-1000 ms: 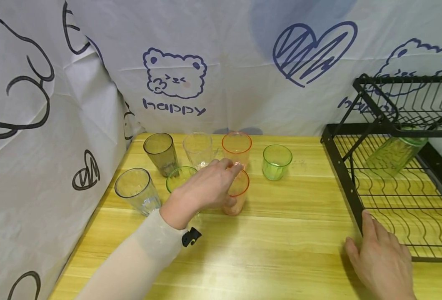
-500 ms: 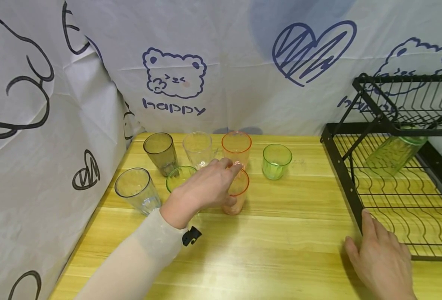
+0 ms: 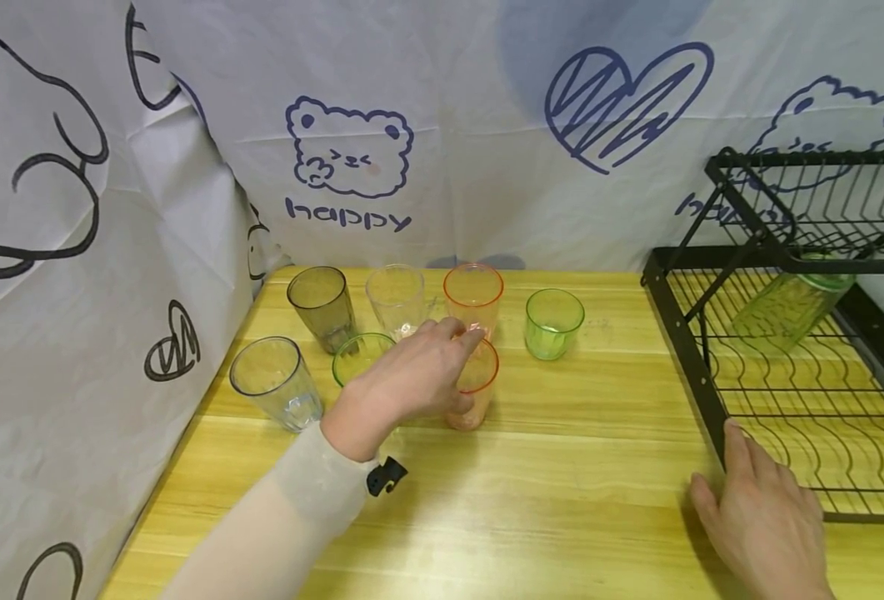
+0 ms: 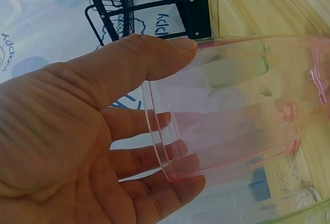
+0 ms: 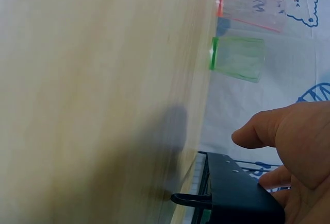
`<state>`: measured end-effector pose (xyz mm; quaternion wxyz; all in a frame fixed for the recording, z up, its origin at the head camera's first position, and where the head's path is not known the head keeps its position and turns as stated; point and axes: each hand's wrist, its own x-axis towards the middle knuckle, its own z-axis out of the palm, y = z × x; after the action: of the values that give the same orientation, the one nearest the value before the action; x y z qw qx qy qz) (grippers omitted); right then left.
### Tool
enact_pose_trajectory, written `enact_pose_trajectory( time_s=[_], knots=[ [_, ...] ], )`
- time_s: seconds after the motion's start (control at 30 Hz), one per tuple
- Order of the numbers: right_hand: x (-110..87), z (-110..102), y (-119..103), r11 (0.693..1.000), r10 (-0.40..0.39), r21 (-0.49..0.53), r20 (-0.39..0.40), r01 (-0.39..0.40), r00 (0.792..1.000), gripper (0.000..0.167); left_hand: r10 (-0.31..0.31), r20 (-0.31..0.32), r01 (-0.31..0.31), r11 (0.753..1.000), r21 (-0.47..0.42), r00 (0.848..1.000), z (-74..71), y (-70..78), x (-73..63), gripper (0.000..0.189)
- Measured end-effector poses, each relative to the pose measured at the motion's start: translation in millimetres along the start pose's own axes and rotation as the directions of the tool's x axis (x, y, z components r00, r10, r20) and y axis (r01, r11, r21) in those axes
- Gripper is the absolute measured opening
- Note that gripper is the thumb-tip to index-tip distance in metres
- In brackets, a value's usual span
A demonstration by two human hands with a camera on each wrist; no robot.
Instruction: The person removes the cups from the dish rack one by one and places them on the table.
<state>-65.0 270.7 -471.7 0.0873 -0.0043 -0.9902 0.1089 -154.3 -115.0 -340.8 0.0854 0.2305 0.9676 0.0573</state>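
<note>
My left hand (image 3: 415, 371) grips a tall orange-pink tumbler (image 3: 477, 407) from above at its rim. In the left wrist view the thumb lies along one side of this tumbler (image 4: 232, 116) and the fingertips curl against the other. It stands in the front row, with a second orange-rimmed tumbler (image 3: 474, 287) behind it. A green-rimmed glass (image 3: 347, 363) is partly hidden under the left wrist. My right hand (image 3: 767, 508) rests with relaxed fingers at the left edge of a black dish rack (image 3: 685, 358), its thumb apart from the frame.
A blue-rimmed glass (image 3: 265, 372), a smoky grey glass (image 3: 323, 308) and a clear glass (image 3: 397, 298) stand at left. To the right is a short green cup (image 3: 554, 329). One green glass (image 3: 786, 312) lies tilted on the rack's lower tier. Printed cloth (image 3: 471, 183) hangs behind.
</note>
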Motion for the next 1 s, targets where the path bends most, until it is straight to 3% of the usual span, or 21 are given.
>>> enact_pose_trajectory(
  time_s=[1.0],
  knots=[
    [2.5, -1.4, 2.9, 1.0, 0.023, 0.012, 0.046, -0.024, 0.999, 0.086, -0.031, -0.009, 0.03, 0.999, -0.017, 0.999, 1.7, 3.8, 0.2, 0.089]
  ],
)
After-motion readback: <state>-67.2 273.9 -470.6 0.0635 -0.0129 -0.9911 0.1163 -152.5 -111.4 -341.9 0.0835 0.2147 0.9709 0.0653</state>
